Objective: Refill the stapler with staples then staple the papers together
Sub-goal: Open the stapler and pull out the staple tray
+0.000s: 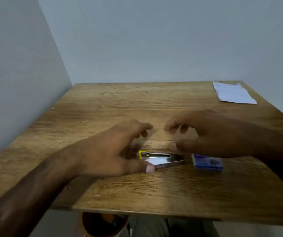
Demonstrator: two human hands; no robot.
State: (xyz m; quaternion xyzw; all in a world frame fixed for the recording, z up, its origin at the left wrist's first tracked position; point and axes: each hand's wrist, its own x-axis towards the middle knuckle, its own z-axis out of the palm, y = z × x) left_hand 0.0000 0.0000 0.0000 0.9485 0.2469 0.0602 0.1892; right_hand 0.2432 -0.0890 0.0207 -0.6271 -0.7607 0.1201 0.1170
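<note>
Metal stapler beneath both hands' spread, curled fingers.

- stapler: shiny silver metal with a yellow bit at its left end, lying flat on its long side near the front middle of the wood table. left end is partly hidden, so can't tell if it's opened up.
- staple box: small blue box, flat on the table just right of the stapler, not touching it.
- papers: white sheets in a loose stack, way off in the far right corner.
</note>
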